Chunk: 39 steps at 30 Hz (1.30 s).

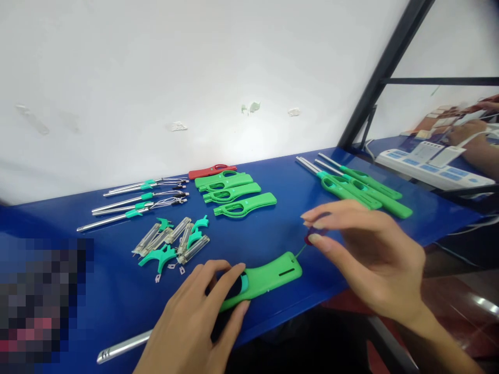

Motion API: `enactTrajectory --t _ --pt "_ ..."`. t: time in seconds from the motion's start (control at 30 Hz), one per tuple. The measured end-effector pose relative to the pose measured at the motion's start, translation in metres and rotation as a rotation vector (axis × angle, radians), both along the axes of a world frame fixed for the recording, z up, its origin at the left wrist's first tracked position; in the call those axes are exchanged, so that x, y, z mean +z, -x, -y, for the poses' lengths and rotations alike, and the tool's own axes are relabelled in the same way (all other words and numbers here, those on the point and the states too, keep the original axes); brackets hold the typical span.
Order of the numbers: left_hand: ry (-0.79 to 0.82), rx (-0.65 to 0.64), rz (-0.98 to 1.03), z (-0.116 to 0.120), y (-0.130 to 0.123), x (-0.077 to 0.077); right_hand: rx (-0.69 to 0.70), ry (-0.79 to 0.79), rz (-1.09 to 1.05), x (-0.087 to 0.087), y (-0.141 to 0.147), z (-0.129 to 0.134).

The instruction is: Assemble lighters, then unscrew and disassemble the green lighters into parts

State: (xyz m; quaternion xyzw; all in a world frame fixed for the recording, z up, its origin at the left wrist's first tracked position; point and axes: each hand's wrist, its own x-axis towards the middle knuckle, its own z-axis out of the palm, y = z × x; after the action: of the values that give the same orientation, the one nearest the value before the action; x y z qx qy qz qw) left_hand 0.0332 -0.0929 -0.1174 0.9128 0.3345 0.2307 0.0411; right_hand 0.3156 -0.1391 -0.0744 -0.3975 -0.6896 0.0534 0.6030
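My left hand is closed round a green lighter lying near the front edge of the blue table. The lighter's silver tube sticks out to the left beneath my hand. My right hand, raised to the right, pinches a small dark red and purple tool between thumb and fingers. Its thin shaft reaches the right end of the lighter. Left of centre lie clear fuel tanks, teal triggers and small pale clips.
Silver tubes with wires lie at the left. Green casings and a red casing sit further back. Lighters with tubes rest at the back right. Beyond a black frame are a power strip and another person's hand.
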Motion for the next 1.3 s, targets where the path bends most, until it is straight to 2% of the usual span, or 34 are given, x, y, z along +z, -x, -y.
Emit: enactTrajectory --t 0.13,0.33,0.63,0.83,0.97,1.03,1.13,1.3 --pt "-0.004 0.005 -0.003 0.001 0.001 0.001 0.029 0.124 -0.053 -0.004 0.001 0.003" --pt "-0.002 0.009 -0.001 0.001 0.000 0.001 0.029 0.012 -0.009 0.002 0.001 -0.003" --pt "-0.002 0.010 -0.009 0.000 -0.002 0.002 0.008 0.118 -0.047 -0.006 0.000 0.000" --pt "-0.011 0.004 -0.013 0.000 0.000 0.001 0.053 0.089 -0.067 -0.005 0.003 -0.003" --pt "-0.031 0.000 -0.001 -0.002 -0.002 0.000 -0.119 -0.025 -0.032 -0.003 0.002 -0.003" --pt "-0.034 -0.005 -0.006 -0.002 -0.003 -0.001 -0.211 -0.019 0.014 -0.002 -0.002 -0.001" --pt "-0.046 -0.012 -0.011 -0.003 -0.001 -0.002 -0.259 0.109 0.123 0.003 -0.010 0.002" --pt "-0.119 -0.019 0.007 -0.002 0.001 -0.002 -0.196 0.556 0.351 0.005 -0.014 0.002"
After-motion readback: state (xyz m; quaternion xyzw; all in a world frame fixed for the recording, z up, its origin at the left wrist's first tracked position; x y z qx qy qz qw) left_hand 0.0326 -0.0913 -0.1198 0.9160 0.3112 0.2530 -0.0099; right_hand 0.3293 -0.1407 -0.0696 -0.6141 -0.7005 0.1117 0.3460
